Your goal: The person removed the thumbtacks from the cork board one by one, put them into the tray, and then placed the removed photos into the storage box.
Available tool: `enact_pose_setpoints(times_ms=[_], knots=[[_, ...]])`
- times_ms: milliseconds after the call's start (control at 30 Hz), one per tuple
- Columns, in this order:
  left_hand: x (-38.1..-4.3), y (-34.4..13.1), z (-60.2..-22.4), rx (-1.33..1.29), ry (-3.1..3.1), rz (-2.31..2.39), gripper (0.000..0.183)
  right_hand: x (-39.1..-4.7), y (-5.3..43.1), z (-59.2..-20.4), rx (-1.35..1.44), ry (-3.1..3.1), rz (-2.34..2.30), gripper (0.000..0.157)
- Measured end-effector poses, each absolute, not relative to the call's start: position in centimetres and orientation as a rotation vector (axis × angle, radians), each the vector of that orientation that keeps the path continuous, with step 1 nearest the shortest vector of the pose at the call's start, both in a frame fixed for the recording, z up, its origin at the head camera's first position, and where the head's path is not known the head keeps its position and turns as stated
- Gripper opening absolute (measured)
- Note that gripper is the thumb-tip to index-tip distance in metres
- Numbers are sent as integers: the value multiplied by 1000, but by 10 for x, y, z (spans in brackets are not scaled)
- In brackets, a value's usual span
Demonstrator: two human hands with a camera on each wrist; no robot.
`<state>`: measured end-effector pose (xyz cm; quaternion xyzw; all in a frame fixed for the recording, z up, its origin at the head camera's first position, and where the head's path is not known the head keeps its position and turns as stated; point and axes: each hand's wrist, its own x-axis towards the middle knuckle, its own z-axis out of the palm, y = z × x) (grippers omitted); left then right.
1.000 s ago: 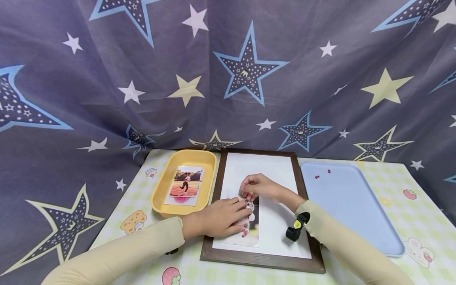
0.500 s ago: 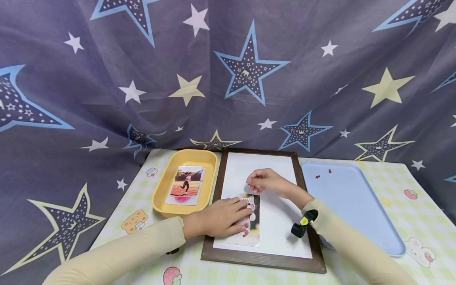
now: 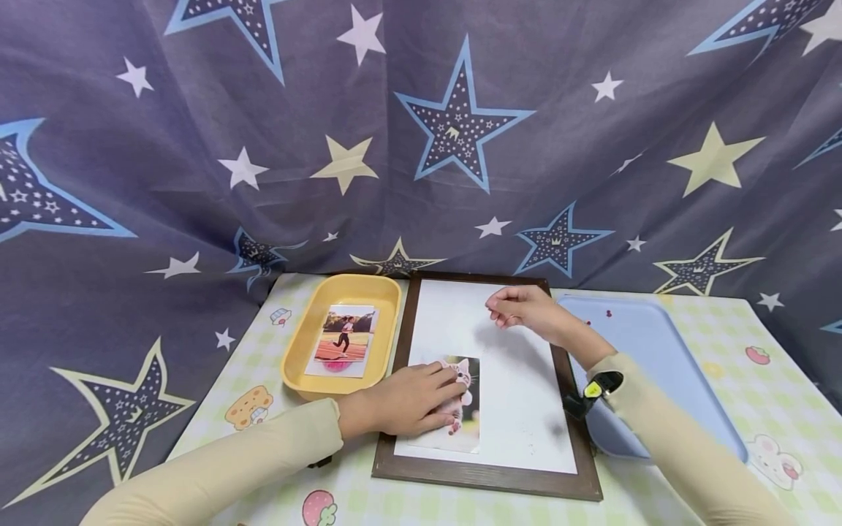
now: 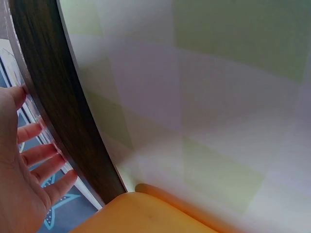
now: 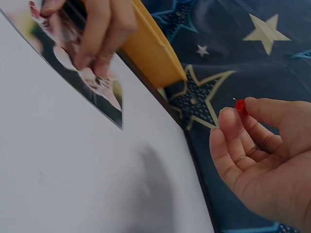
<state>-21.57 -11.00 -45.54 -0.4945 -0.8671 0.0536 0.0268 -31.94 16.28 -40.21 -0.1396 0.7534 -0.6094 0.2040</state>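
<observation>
My left hand rests with spread fingers on a kitten photo, which lies on the left part of a white board with a dark brown wooden frame. The fingers cover the photo's left side. My right hand hovers over the board's upper right area, above and beyond the photo. In the right wrist view, its thumb and index finger pinch a red push pin whose metal point sticks out.
Left of the board stands a yellow tray containing a photo of a runner on top of other prints. To the right lies a light blue tray, with a red push pin near its far edge. A star-patterned curtain hangs behind.
My right hand has moved from the photo's top edge up and to the right, away from it. The left hand has stayed on the kitten photo.
</observation>
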Motion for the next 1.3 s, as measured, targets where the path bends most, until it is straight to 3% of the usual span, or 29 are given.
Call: enact_pose_setpoints(times_ms=[333, 800, 1300], knots=[[-215, -111, -457, -1528, -2669, 144, 56, -323, 212, -394, -300, 2011, -1847, 15], [-216, -112, -459, -1529, -2666, 120, 56, -319, 271, -396, -275, 1933, -2028, 21], [-217, -111, -458, -1530, -2660, 148, 56, -320, 316, -407, -34, 1987, -2079, 19]])
